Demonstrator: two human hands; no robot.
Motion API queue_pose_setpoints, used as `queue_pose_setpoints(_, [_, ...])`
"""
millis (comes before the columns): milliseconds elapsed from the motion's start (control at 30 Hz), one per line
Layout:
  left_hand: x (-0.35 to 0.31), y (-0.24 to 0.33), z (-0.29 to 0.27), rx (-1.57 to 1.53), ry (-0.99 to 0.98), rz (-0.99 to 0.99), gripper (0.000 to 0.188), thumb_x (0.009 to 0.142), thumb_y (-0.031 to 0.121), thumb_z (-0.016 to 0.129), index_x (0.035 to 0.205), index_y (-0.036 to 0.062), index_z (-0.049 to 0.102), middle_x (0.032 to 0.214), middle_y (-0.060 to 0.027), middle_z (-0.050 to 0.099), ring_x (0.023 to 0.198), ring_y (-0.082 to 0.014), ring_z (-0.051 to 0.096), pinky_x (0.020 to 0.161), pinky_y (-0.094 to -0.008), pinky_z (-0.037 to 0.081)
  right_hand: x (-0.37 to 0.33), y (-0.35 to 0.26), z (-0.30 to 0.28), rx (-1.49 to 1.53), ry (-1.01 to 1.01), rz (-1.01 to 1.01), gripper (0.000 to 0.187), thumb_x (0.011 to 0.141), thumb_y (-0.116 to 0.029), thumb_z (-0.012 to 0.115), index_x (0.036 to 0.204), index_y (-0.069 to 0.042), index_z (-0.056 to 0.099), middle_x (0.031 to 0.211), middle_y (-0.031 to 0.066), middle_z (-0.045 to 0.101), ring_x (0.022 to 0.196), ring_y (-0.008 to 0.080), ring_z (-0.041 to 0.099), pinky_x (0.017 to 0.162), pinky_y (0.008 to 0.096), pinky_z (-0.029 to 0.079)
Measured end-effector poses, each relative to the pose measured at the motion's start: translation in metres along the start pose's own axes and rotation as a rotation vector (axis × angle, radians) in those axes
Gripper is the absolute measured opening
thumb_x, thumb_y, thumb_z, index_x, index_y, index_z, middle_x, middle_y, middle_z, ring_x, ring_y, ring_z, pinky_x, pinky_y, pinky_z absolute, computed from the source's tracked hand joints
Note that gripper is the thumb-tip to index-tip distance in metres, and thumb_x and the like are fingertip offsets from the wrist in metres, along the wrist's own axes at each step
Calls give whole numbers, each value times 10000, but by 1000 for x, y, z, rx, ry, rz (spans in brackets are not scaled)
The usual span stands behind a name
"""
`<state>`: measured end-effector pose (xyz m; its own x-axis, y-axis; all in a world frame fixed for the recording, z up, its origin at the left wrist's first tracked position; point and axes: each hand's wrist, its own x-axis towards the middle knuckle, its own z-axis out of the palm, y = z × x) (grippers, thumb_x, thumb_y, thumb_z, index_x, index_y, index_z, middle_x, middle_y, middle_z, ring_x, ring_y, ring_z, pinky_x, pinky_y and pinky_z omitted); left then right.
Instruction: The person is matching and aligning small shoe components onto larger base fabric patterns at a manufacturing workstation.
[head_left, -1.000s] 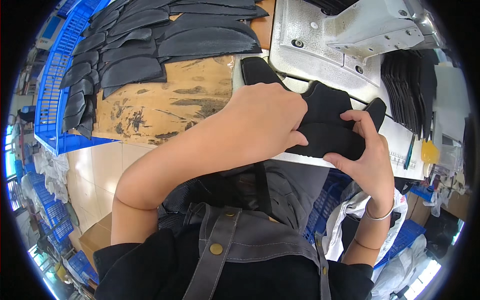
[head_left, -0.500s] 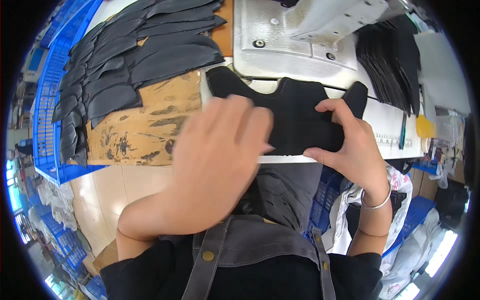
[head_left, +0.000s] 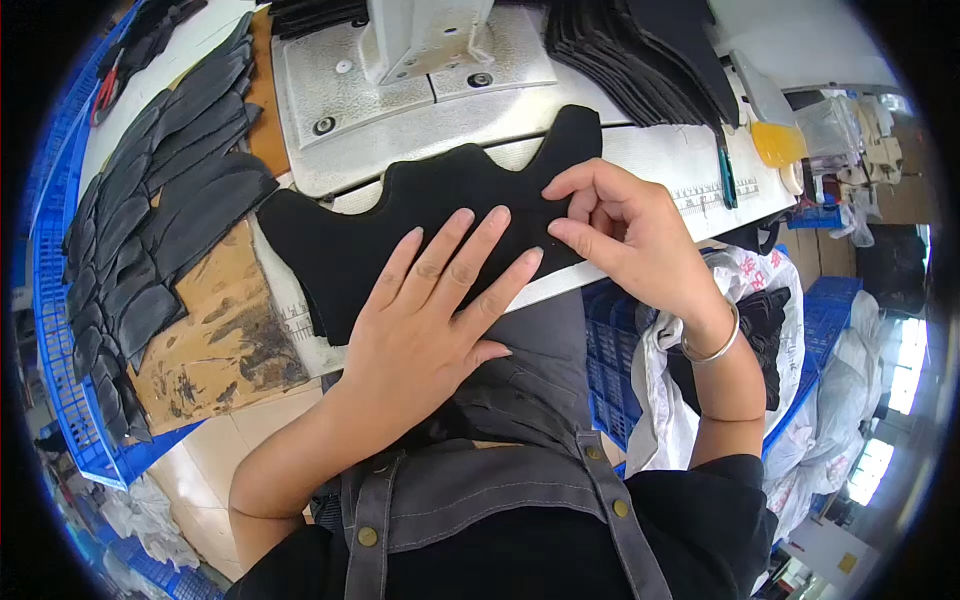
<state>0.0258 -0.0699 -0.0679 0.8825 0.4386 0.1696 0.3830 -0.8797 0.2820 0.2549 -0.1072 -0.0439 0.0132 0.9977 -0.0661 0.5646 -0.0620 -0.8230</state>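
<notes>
A black cut fabric piece (head_left: 440, 190) with a scalloped far edge lies at a slant on the white table edge. My left hand (head_left: 425, 310) rests flat on its near middle part, fingers spread and pointing away from me. At the piece's right part is my right hand (head_left: 640, 235), with a silver bangle on the wrist. Its thumb and index tips touch the black fabric with a gap between them, and its other fingers are curled under. Nothing shows between the tips except the fabric's surface.
Beyond the piece stands a white sewing machine (head_left: 400, 120). Dark curved pieces (head_left: 200, 210) overlap on a stained brown board (head_left: 220, 330) at left, beside a blue crate (head_left: 60, 380). A black stack (head_left: 640, 60), a teal tool (head_left: 725, 175) and a white sack (head_left: 650, 400) are at right.
The view has turned, and the black piece now lies slanted. My left hand, blurred above the piece before, now lies flat on it. My right hand's thumb and index have come closer together.
</notes>
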Motion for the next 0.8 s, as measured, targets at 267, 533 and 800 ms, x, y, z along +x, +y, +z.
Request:
queue_pose_setpoints(267, [1,2,-2,12,-12,-6,763,683,367,725,1386,197,480,1476,-108,381,1334,-317,383,1059,-466,329,-7,9,12,-236,154,-284,216,808,-46,680,1008,-54,598,739,59,550,545,186,546,515,291,455])
queue_pose_setpoints(533, [-2,0,2,11,21,-22,830,626,321,760,1387,161,469,1468,-100,394,1343,-297,378,1079,-442,316,-11,7,26,-662,245,-456,307,759,-40,687,1054,-69,605,941,71,562,702,212,603,571,306,494])
queue_pose_setpoints(800, [-46,-5,-10,187,0,-169,890,636,313,758,1384,-19,406,1466,-153,387,1353,-295,381,1099,-426,301,-12,7,17,-841,122,-568,460,741,6,583,1196,-48,606,1344,93,531,1239,300,496,998,417,429])
